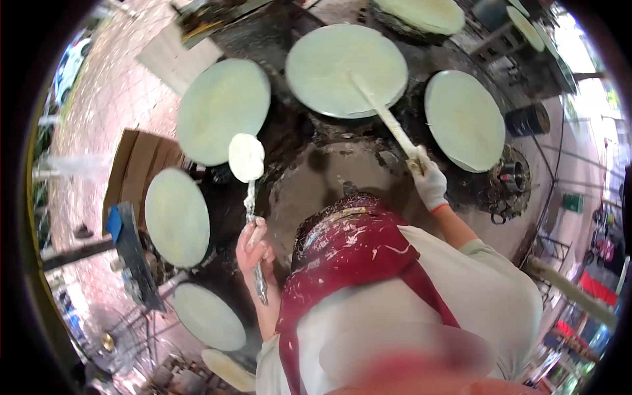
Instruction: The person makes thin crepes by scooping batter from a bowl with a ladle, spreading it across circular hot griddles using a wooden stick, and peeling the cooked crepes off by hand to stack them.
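Observation:
My bare left hand (254, 246) is closed around the metal handle of a ladle (246, 158). Pale batter fills and coats the ladle's bowl, which hangs by the edge of the left round griddle (222, 113). On my right hand (431, 185) is a white glove with a red cuff edge; its fingers wrap the end of a long, batter-coated flat stick (392, 125). The far end of that stick rests on the centre round griddle (322, 66), whose top is covered by a thin, pale green-white layer.
More coated round griddles stand in an arc: one at right (465, 121), one at left (176, 217), another at lower left (209, 317). A cardboard sheet (139, 168) leans beyond the left ones. A metal pot (512, 176) and a dark drum (528, 120) are at right.

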`<move>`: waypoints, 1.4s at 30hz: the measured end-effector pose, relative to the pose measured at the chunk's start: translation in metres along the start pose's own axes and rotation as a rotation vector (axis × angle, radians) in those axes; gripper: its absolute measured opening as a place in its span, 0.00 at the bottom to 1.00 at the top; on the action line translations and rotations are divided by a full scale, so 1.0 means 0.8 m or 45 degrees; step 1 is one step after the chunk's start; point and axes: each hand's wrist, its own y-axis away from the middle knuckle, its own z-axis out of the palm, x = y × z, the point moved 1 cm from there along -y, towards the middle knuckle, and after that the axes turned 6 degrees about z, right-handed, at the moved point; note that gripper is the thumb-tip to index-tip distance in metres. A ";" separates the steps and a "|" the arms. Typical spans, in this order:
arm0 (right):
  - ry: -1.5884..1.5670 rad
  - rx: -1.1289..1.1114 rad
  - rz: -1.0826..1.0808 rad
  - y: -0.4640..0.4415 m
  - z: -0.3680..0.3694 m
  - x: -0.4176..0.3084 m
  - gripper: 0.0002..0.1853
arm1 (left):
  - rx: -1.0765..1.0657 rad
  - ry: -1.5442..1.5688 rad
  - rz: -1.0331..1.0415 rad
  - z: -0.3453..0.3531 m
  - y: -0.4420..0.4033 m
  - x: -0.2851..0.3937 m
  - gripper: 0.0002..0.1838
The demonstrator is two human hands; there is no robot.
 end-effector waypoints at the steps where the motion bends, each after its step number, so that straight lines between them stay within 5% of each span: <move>1: -0.008 0.081 0.067 0.008 -0.009 0.020 0.25 | 0.002 -0.084 -0.014 0.016 -0.012 -0.002 0.23; 3: 0.067 0.092 0.321 0.002 -0.031 0.074 0.27 | -0.163 0.075 -0.179 0.034 -0.057 -0.018 0.18; 6: -0.361 0.342 0.306 -0.016 -0.011 0.155 0.27 | -0.242 0.339 -0.393 0.094 -0.110 -0.043 0.17; 11: -0.399 -0.010 0.474 -0.162 -0.057 0.039 0.38 | -0.202 0.285 -0.518 0.151 -0.172 -0.064 0.18; 13: -0.291 0.195 0.435 -0.220 -0.025 0.013 0.46 | -0.199 0.204 -0.516 0.165 -0.189 -0.065 0.18; 16: -0.017 -0.034 0.745 -0.279 -0.011 -0.023 0.51 | -0.206 0.168 -0.572 0.184 -0.212 -0.066 0.18; 19: 0.090 0.007 0.801 -0.299 0.030 -0.002 0.47 | -0.205 0.034 -0.659 0.197 -0.242 -0.059 0.15; 22: 0.028 0.079 0.754 -0.309 0.026 0.025 0.41 | -0.228 -0.171 -0.664 0.202 -0.269 -0.058 0.14; 24: 0.013 0.126 0.592 -0.304 0.002 0.044 0.27 | -0.276 -0.149 -0.700 0.203 -0.280 -0.061 0.17; 30: 0.105 0.184 0.205 -0.321 -0.196 0.084 0.16 | -0.221 -0.007 -0.706 0.227 -0.302 -0.097 0.19; 33: -0.110 0.055 0.045 -0.370 -0.250 0.157 0.20 | -0.305 0.075 -0.711 0.229 -0.304 -0.123 0.18; 38: 0.178 -0.301 0.046 -0.430 -0.373 0.078 0.23 | -0.056 -0.239 -0.489 0.256 -0.304 -0.153 0.16; 42: 0.044 -0.358 -0.200 -0.476 -0.384 0.000 0.24 | -0.205 -0.069 -0.612 0.267 -0.318 -0.164 0.15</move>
